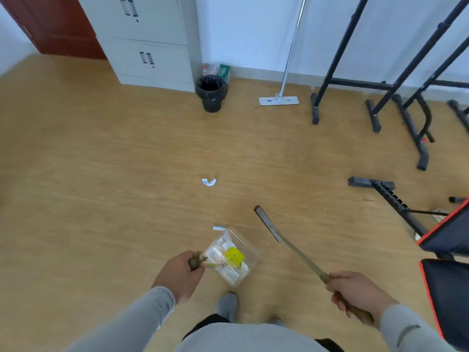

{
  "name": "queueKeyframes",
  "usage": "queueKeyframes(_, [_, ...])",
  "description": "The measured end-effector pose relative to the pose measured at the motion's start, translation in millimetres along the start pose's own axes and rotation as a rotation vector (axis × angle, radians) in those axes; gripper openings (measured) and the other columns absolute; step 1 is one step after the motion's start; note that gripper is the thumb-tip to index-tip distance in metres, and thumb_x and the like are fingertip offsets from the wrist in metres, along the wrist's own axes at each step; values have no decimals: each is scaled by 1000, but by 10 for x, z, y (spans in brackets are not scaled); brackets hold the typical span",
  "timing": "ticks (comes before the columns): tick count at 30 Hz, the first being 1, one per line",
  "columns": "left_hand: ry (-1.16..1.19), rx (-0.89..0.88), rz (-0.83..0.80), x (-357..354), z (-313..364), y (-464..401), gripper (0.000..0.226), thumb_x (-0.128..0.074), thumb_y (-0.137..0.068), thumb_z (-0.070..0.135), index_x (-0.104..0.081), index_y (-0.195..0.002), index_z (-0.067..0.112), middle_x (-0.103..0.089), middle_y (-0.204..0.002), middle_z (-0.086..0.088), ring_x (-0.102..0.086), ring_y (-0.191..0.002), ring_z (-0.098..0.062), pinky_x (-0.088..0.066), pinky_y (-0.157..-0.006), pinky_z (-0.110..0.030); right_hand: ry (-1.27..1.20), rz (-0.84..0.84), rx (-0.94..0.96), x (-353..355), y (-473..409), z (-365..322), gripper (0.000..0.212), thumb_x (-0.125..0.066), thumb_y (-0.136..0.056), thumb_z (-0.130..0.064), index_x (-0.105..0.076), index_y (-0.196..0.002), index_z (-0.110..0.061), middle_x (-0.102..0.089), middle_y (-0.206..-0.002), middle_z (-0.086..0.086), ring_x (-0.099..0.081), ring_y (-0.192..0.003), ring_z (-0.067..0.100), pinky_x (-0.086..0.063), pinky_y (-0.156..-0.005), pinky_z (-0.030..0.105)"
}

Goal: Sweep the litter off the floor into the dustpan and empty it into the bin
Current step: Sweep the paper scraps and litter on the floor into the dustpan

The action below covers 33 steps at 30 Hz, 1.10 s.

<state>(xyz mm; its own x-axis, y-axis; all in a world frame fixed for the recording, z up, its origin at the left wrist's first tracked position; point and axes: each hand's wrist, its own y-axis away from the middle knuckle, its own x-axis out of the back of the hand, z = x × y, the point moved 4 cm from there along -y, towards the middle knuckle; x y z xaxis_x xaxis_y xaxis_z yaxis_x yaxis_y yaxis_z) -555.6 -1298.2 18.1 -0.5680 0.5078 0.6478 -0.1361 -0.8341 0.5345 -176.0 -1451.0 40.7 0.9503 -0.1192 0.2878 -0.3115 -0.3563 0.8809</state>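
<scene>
My left hand (177, 274) grips the brown handle of a clear dustpan (250, 250) held low over the wood floor. White scraps and a yellow piece (234, 255) lie inside it. One white scrap (219, 228) rests on the floor at the pan's far lip. My right hand (355, 292) holds the broom handle; the broom head (267, 223) touches the floor just right of the pan. A crumpled white paper (209, 182) lies farther out on the floor. The black-lined bin (211, 92) stands by the far wall.
A grey cabinet (152, 39) stands left of the bin, with packets behind the bin. A flat mop (279, 99) leans on the wall. Black metal racks (396, 97) crowd the right side, and a black-and-orange chair (446, 262) is at the near right. My foot (227, 306) is below the dustpan.
</scene>
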Motion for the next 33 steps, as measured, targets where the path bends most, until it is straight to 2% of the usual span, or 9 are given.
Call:
queueKeyframes(4, [31, 85, 93, 50, -158, 268, 11, -65, -90, 39, -60, -83, 44, -70, -80, 9, -67, -71, -15, -56, -68, -30, 56, -38, 49, -62, -21, -50, 28, -58, -94, -5, -59, -121, -12, -59, -61, 16, -44, -39, 19, -35, -38, 23])
queueKeyframes(6, [30, 121, 133, 63, -224, 333, 3, -65, -89, 41, -63, -89, 43, -71, -79, 9, -68, -69, -16, -57, -67, -31, 65, -46, 67, -92, -21, -63, 28, -58, -94, -4, -59, -121, -12, -60, -61, 16, -45, -39, 19, -35, -37, 22])
queueKeyframes(13, [-76, 173, 170, 180, -497, 286, 15, -61, -89, 47, -64, -100, 37, -69, -81, 10, -66, -70, -16, -58, -69, -32, 124, -41, 62, -272, 26, -135, 19, -59, -94, -3, -61, -111, -11, -58, -61, 17, -43, -37, 18, -34, -35, 21])
queueKeyframes(16, [-76, 184, 158, 298, -671, 155, 14, -61, -90, 45, -65, -100, 35, -68, -80, 8, -66, -69, -17, -57, -66, -32, 147, -20, 33, -437, 27, -163, 25, -60, -94, -4, -57, -118, -12, -59, -60, 17, -44, -38, 19, -35, -36, 23])
queueKeyframes(21, [-86, 153, 94, 451, -980, -203, 13, -60, -91, 47, -62, -97, 35, -68, -83, 8, -65, -75, -17, -57, -73, -33, 195, 12, -4, -855, 1, -289, 31, -59, -95, -5, -55, -125, -12, -60, -57, 16, -44, -41, 21, -35, -37, 24])
queueKeyframes(25, [-99, 136, 33, 486, -1112, -457, 14, -59, -92, 45, -62, -95, 31, -65, -83, 8, -62, -76, -19, -51, -70, -30, 229, 26, -21, -1145, -31, -483, 23, -60, -94, -5, -59, -116, -12, -60, -61, 17, -45, -41, 20, -35, -38, 23])
queueKeyframes(27, [-97, 143, 19, 465, -1127, -577, 14, -59, -92, 44, -59, -89, 30, -63, -80, 8, -60, -72, -17, -48, -66, -29, 236, 15, -24, -1242, -62, -605, 13, -59, -94, -4, -61, -102, -14, -57, -57, 17, -41, -36, 20, -33, -37, 22])
queueKeyframes(29, [-111, 153, 2, 438, -1114, -688, 16, -58, -92, 43, -57, -85, 28, -63, -79, 8, -61, -70, -16, -47, -63, -29, 240, 14, -18, -1295, -127, -733, 15, -59, -94, -2, -60, -93, -17, -56, -54, 16, -40, -33, 20, -32, -38, 24])
queueKeyframes(33, [-96, 192, -36, 321, -1124, -946, 17, -55, -94, 41, -54, -84, 27, -63, -79, 6, -62, -67, -17, -44, -59, -28, 292, 8, -6, -1383, -385, -1006, 14, -60, -92, -3, -61, -94, -16, -59, -61, 19, -43, -42, 24, -35, -41, 29])
